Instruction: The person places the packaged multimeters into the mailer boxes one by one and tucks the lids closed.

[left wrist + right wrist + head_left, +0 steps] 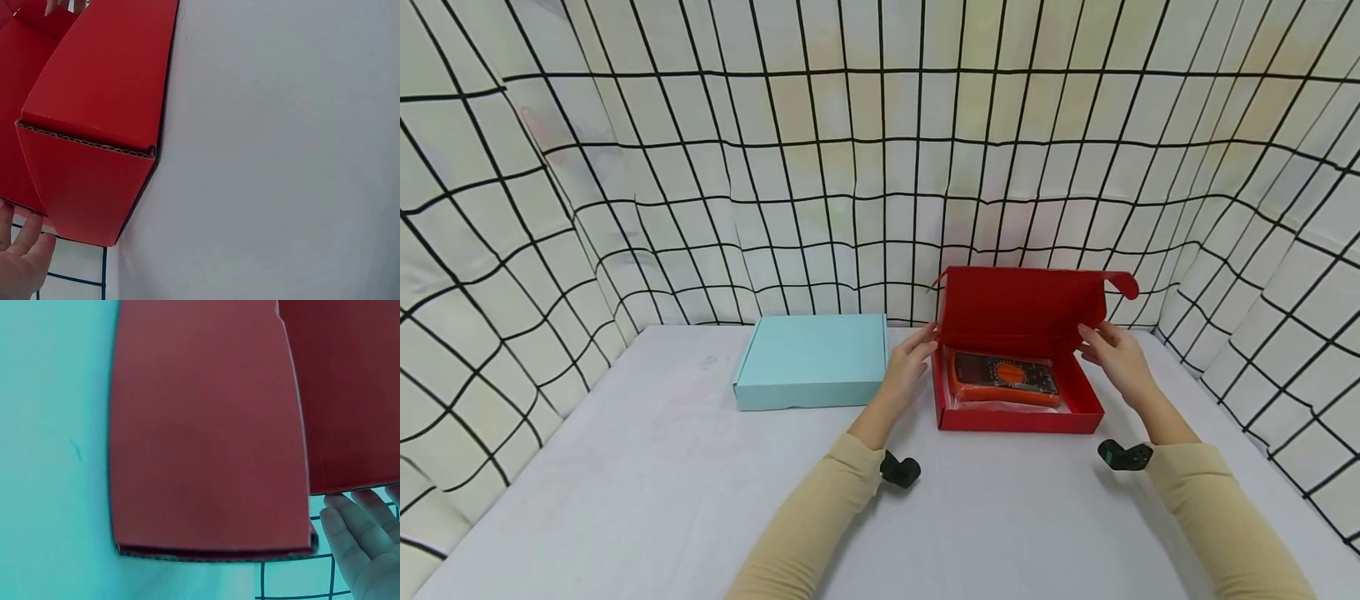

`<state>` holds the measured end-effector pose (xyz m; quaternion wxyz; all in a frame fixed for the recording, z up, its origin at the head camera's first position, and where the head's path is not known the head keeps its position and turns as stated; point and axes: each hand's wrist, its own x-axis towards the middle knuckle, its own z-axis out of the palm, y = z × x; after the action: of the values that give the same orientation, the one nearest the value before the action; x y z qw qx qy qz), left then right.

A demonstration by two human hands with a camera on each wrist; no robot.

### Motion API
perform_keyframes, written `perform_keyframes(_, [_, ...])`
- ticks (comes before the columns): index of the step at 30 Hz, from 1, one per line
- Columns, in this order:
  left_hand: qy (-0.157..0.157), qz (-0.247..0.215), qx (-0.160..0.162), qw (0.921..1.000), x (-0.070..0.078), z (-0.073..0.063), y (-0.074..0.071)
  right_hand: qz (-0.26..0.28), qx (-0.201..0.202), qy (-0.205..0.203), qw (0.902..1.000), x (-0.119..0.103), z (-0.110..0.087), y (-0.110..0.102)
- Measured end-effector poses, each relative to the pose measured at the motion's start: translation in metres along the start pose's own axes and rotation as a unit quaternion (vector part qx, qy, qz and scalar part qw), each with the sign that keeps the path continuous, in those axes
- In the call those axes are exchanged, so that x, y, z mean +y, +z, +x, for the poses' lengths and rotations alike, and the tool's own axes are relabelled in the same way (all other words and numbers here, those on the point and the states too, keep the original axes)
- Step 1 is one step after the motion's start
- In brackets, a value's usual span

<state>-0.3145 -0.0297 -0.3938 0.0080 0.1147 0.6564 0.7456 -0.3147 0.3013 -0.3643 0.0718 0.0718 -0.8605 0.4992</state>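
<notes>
Right of centre in the head view, a red box holds an orange multimeter. The left hand and right hand, both unclenched, touch opposite edges of the raised lid.

The side of a red box fills the middle of my right wrist view, a broad, plain cardboard face running from the top down to a dark cut edge near the bottom. Right of it, in deeper shadow, is the box's lid, cropped by the frame. I have my right hand in the lower right corner, palm partly cut off, fingers stretched upward and slightly spread, their tips at the lid's lower edge. Behind my fingers and below the box runs a pale cloth with a black grid. At left lies a plain tabletop, tinted turquoise, with a small dark mark near the box.
</notes>
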Motion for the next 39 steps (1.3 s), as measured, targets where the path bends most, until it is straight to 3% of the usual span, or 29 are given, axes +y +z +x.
perform_keyframes(7, [-0.009, 0.006, -0.012, 0.9999, 0.000, -0.001, -0.001, 0.005, -0.008, 0.000, 1.0000, 0.000, -0.001, -0.002])
perform_keyframes(13, [-0.013, 0.004, -0.015, 0.9998, -0.001, -0.001, -0.001, 0.018, 0.007, -0.007, 0.9998, 0.001, -0.002, 0.005])
perform_keyframes(21, [0.026, 0.057, -0.010, 0.9980, -0.002, -0.001, 0.005, 0.023, 0.068, 0.026, 0.9971, -0.002, -0.004, 0.028])
perform_keyframes(27, [0.035, 0.083, -0.015, 0.9958, -0.001, -0.001, 0.006, 0.045, 0.121, 0.038, 0.9909, 0.001, -0.005, 0.036])
perform_keyframes(39, [0.025, 0.094, -0.034, 0.9946, -0.002, 0.000, -0.001, 0.002, 0.098, 0.016, 0.9950, 0.010, -0.011, 0.030])
